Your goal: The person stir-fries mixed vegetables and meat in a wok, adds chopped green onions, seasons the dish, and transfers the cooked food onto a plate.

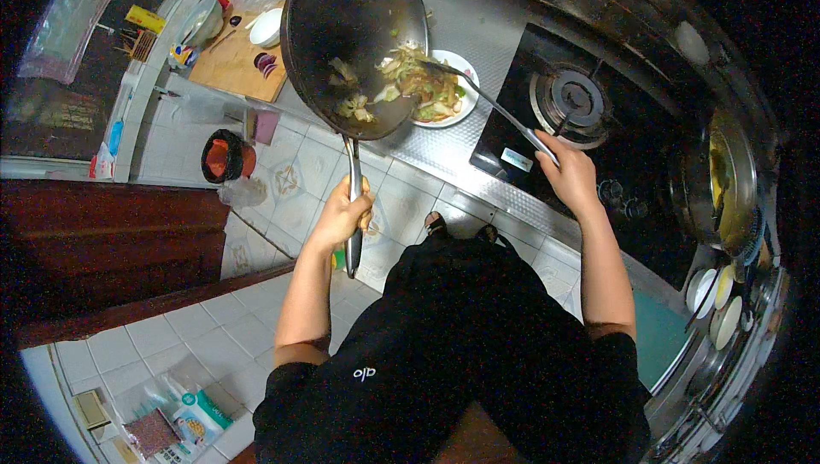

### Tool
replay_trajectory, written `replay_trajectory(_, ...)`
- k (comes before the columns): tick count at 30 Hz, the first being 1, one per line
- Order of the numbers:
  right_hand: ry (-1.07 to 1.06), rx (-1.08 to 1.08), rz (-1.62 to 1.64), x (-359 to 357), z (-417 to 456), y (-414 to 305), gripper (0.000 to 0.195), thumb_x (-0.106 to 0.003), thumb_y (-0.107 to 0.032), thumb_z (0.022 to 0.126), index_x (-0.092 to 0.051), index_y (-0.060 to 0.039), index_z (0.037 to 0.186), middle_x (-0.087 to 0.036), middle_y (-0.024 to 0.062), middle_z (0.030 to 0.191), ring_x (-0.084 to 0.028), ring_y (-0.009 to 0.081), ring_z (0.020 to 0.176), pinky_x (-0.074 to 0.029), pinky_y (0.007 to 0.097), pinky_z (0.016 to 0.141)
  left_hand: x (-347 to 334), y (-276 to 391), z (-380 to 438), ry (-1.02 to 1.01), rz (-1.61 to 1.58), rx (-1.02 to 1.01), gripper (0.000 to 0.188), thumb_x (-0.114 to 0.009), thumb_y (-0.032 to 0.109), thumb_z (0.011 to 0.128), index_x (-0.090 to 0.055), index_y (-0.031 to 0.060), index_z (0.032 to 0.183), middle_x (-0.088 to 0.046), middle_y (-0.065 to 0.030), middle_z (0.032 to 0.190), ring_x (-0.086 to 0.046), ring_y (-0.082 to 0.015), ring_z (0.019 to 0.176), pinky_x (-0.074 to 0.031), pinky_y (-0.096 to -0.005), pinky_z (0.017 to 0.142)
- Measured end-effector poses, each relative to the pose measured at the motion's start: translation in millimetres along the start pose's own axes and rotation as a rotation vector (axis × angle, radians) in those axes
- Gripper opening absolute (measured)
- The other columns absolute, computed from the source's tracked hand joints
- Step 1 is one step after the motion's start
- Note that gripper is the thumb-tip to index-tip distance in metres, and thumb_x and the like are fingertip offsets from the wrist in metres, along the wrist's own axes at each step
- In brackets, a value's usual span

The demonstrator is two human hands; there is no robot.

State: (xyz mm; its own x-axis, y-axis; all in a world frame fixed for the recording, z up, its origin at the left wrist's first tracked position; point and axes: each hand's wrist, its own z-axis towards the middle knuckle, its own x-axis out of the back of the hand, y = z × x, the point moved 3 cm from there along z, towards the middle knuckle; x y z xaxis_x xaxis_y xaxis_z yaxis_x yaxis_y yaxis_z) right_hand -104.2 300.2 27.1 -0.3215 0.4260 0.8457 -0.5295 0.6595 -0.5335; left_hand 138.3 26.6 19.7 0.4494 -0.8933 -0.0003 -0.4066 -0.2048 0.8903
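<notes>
My left hand grips the long metal handle of a dark wok, which is tilted over the rim of a white plate. Cooked cabbage lies heaped on the plate and trails back over the wok's lip. A few pieces still cling to the wok's inner wall. In my right hand is the handle of a metal spatula; its blade end rests among the cabbage at the wok's edge and is partly hidden by food.
On the right is a black gas hob, with a second pan beyond it. A wooden cutting board holds a white bowl and sliced purple onion. Below stands a lined bin on the tiled floor. Small dishes sit far right.
</notes>
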Motion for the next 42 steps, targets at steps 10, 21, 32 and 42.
replay_trajectory(10, 0.134, 0.057, 0.070, 6, 9, -6, 0.035, -0.056, -0.021, 0.082, -0.057, -0.0158, 0.116, -0.062, 0.0134, 0.104, -0.061, 0.0311, 0.087, -0.048, 0.0374, 0.074, 1, 14, 1, 0.025, 0.151, -0.016, 0.014, -0.052, 0.006, 0.083, -0.041, 0.0078, 0.091, -0.042, 0.0001, 0.058, -0.042, -0.0097, 0.043, -0.035, -0.0240, 0.041)
replay_trajectory(21, 0.113, 0.081, -0.124, -1, 11, -8, 0.039, -0.059, -0.021, 0.079, -0.056, -0.0223, 0.118, -0.060, 0.0110, 0.080, -0.060, 0.0286, 0.073, -0.048, 0.0380, 0.065, -5, 9, 18, 0.015, 0.131, -0.035, 0.012, -0.052, 0.007, 0.085, -0.040, 0.0071, 0.088, -0.042, 0.0003, 0.057, -0.041, -0.0094, 0.041, -0.035, -0.0240, 0.040)
replay_trajectory(32, 0.152, 0.097, -0.079, 0, -3, -23, 0.041, -0.061, -0.014, 0.077, -0.056, -0.0212, 0.118, -0.055, 0.0065, 0.081, -0.057, 0.0249, 0.072, -0.046, 0.0360, 0.060, 2, 9, 13, 0.077, 0.241, -0.036, 0.013, -0.053, 0.008, 0.084, -0.042, 0.0060, 0.089, -0.043, 0.0006, 0.056, -0.042, -0.0089, 0.042, -0.034, -0.0244, 0.040)
replay_trajectory(42, 0.281, 0.191, -0.307, -3, -17, -13, 0.042, -0.062, -0.011, 0.072, -0.059, -0.0233, 0.113, -0.051, 0.0050, 0.076, -0.055, 0.0223, 0.072, -0.047, 0.0348, 0.056, 1, 17, 20, 0.060, 0.253, -0.125, 0.011, -0.052, 0.009, 0.084, -0.042, 0.0091, 0.089, -0.043, 0.0012, 0.058, -0.042, -0.0083, 0.043, -0.034, -0.0227, 0.041)
